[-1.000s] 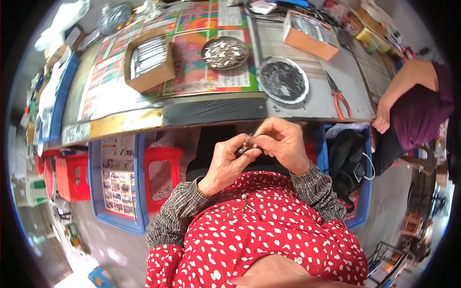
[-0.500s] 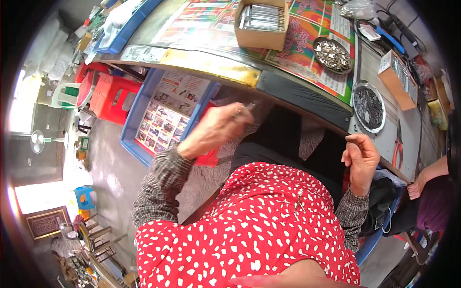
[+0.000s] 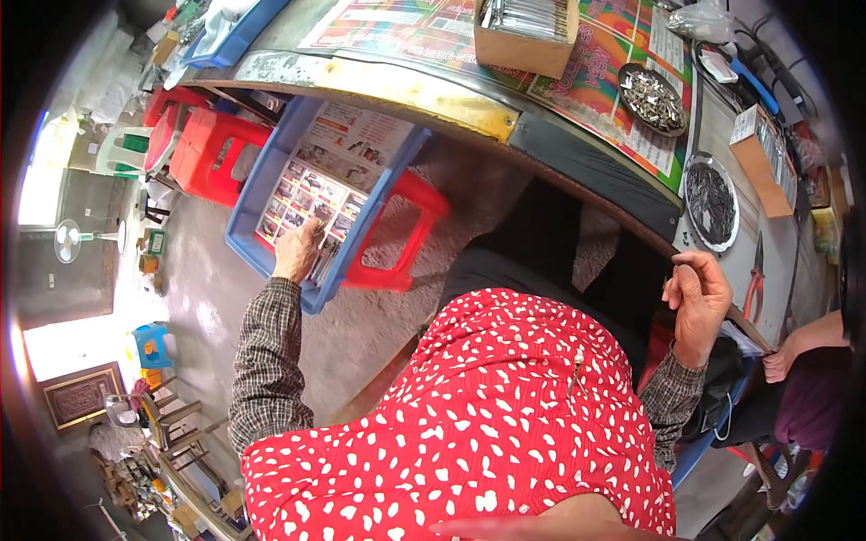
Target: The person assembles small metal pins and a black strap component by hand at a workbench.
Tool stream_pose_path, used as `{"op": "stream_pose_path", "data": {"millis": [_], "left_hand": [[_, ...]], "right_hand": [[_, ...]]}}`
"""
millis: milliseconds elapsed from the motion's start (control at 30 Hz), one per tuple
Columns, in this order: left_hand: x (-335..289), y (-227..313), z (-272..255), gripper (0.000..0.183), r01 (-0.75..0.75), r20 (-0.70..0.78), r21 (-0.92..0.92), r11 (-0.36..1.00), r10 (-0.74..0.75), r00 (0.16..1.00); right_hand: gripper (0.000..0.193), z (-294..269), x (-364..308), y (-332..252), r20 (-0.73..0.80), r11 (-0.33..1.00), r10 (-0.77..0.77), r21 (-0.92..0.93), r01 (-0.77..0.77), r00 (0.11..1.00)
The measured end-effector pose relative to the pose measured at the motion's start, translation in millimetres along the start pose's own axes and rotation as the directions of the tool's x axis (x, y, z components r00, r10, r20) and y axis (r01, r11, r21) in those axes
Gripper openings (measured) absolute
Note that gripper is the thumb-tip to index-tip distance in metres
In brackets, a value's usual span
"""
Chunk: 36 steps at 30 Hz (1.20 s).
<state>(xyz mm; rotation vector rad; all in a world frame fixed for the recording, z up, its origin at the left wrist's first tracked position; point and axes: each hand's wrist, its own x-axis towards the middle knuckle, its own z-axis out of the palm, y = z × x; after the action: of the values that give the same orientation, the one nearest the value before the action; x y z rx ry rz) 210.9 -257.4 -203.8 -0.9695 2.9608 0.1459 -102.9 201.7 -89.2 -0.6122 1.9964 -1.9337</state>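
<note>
My left hand reaches into a blue tray at the left, its fingers drawn together over a printed sheet with small pictures. Slim metal pieces lie in the tray beside this hand; whether the fingers grip one is hidden. My right hand is raised near the table edge, thumb and fingers pinched together. A tiny dark bit shows at its fingertips, too small to name. Beyond that hand stands a white-rimmed dish of thin black pieces.
On the table are a cardboard box of metal rods, a bowl of small metal parts, another box and red-handled pliers. Red stools stand below. Another person's hand rests at the right.
My left hand has moved left and down from near the table edge into the blue tray. The right hand keeps its pinch. The whole view has shifted slightly.
</note>
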Motion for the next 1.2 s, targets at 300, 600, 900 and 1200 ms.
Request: {"op": "stream_pose_path", "data": {"millis": [300, 600, 900, 1200], "left_hand": [[-15, -2, 0, 0.017, 0.108, 0.070, -0.065, 0.992, -0.104, 0.992], [-22, -9, 6, 0.014, 0.148, 0.055, -0.090, 0.985, -0.144, 0.988], [-13, -17, 7, 0.023, 0.098, 0.039, 0.003, 0.995, -0.098, 0.994], [30, 85, -52, 0.018, -0.049, -0.131, -0.079, 0.996, 0.038, 0.991]], "right_hand": [[0.010, 1, 4, 0, 0.011, 1.000, -0.004, -0.013, 0.004, 1.000], [0.007, 7, 5, -13, -0.088, 0.985, 0.158, -0.052, -0.163, 0.983], [0.008, -22, 5, -9, -0.168, 0.993, -0.017, -0.116, -0.003, 0.986], [0.008, -48, 19, 8, -0.270, 0.866, -0.295, -0.482, 0.136, 0.917]]}}
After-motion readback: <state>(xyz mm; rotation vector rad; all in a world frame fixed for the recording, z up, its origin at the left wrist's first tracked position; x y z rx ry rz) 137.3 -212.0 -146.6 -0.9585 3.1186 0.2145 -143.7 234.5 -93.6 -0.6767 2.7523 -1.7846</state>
